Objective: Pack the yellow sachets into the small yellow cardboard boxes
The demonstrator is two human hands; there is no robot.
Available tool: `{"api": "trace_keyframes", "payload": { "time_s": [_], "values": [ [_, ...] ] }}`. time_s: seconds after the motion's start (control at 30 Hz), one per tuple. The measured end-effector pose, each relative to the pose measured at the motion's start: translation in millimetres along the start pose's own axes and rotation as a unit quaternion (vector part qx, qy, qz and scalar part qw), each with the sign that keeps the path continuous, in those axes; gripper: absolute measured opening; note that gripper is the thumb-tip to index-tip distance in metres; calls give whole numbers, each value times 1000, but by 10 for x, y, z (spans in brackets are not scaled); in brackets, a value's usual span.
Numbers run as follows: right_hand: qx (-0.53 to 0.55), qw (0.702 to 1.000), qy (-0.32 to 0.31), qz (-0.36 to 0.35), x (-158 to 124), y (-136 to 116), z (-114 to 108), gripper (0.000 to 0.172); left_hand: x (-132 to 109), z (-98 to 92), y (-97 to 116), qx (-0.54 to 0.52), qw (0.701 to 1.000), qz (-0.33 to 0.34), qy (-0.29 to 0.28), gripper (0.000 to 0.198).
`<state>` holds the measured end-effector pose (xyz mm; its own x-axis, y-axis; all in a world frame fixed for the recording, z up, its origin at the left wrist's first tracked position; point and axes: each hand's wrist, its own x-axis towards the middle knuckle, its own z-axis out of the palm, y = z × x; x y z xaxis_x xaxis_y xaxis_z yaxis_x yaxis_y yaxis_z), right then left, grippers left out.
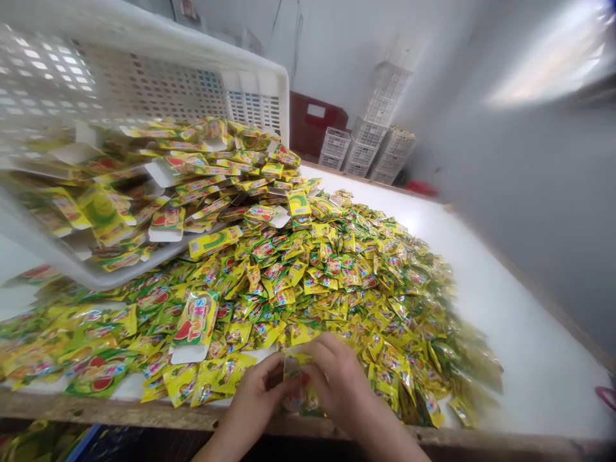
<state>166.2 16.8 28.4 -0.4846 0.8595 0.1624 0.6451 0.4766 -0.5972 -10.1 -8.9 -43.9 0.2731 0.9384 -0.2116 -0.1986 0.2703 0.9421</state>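
Near the front edge of the table, my left hand (262, 394) and my right hand (337, 375) are closed together around a small candy box (294, 394). My fingers and blur hide much of it, so I cannot tell whether its end is open. Beneath and around both hands spreads a big heap of small yellow-green candy packets (337, 269). To the left of my hands, a yellow-green box marked "TUMS" (196, 321) lies on the packets with a white flap open towards me.
A tilted white plastic crate (286, 96) at the left spills many yellow-green cartons (202, 186) onto the heap. The white table (481, 269) has a wooden edge along its front. Stacked crates (368, 138) stand beyond it, and a blue-edged container (86, 443) sits below at the left.
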Motion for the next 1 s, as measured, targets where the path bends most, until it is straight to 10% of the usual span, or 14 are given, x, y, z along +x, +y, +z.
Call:
{"api": "trace_keyframes", "payload": {
  "time_s": [0.3, 0.7, 0.83, 0.93, 1.0],
  "values": [
    [-107, 987, -123, -11, 55, -231, -312, 20, -33, 51, 23, 116, 993, 28, -3, 28],
    [135, 990, -44, -2, -97, 104, -122, 23, -79, 0, 59, 66, 998, 10, -7, 37],
    [340, 921, 88, 172, -285, 188, 112, 11, -128, -15, 88, 75, 995, -35, 63, 34],
    [489, 826, 50, 275, -366, 181, 367, 24, -143, 31, 188, 62, 994, -77, 36, 27],
    [491, 827, 61, 265, -354, 156, 447, 22, -130, 64, 252, 50, 994, -90, 28, 24]
  ]
}}
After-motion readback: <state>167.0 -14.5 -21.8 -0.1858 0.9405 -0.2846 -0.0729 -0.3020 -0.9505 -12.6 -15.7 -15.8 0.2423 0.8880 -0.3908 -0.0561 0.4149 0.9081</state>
